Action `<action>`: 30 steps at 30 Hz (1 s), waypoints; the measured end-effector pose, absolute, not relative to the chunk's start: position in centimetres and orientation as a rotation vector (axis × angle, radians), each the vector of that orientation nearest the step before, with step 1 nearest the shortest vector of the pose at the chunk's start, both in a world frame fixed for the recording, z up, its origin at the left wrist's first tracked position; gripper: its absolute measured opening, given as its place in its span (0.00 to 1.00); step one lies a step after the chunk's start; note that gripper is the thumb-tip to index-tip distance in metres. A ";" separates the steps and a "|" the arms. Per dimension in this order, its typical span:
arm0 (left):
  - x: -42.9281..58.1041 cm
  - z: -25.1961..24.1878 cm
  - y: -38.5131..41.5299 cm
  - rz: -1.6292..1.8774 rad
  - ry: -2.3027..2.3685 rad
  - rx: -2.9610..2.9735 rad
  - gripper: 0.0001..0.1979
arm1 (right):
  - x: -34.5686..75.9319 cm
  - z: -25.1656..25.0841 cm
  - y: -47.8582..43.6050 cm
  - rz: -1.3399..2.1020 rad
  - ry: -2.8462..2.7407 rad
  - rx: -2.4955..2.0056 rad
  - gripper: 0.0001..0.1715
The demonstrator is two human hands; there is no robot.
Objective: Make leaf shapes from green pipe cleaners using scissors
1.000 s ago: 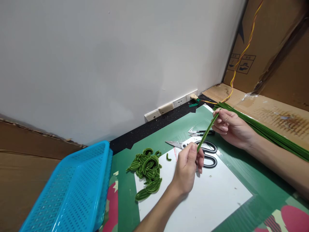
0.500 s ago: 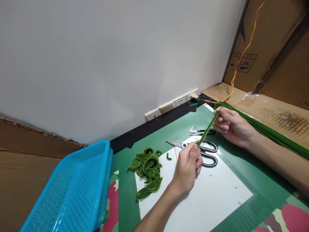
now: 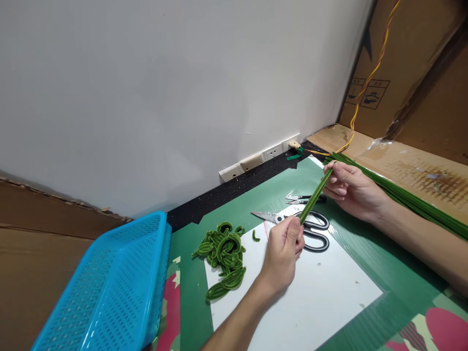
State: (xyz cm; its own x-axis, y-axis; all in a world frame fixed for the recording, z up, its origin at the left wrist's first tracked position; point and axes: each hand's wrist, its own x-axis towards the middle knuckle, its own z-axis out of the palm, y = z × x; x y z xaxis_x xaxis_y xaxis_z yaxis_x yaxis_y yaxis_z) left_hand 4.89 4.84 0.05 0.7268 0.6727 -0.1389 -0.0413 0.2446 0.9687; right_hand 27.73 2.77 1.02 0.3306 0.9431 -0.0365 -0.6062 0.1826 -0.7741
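A fuzzy green pipe cleaner [image 3: 315,196], which looks doubled into a narrow strip, runs on a slant between my two hands. My left hand [image 3: 284,248] is closed round its lower end, above the white sheet. The fingertips of my right hand [image 3: 343,183] pinch the upper end. Just behind my left hand lie scissors [image 3: 317,242] with black handles, partly hidden by it. Small black thread snips [image 3: 298,199] rest beyond them, crossed by the strip. A pile of green pipe-cleaner leaf shapes and coils [image 3: 228,248] sits left of my left hand.
A bundle of long green pipe cleaners [image 3: 409,197] passes behind my right arm. The white sheet [image 3: 329,292] lies on a green mat [image 3: 193,292]. At left stands a blue perforated basket [image 3: 98,282]. Along the wall is a socket strip [image 3: 252,162] with a plugged-in yellow cord [image 3: 365,87].
The green strip between my hands looks wider and flatter than before. Both hands stay almost in place, still gripping its two ends.
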 end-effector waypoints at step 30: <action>5.0 0.2 5.3 0.714 0.648 1.108 0.25 | 27.3 1.1 2.5 1.156 -0.578 -0.816 0.22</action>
State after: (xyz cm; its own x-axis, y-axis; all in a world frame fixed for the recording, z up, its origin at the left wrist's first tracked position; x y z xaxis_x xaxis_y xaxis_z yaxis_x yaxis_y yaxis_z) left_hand 5.03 5.25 0.21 0.6128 0.7827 -0.1093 -0.1850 0.2765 0.9431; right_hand 27.26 2.47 1.10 0.3152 0.9490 -0.0092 -0.5624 0.1790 -0.8073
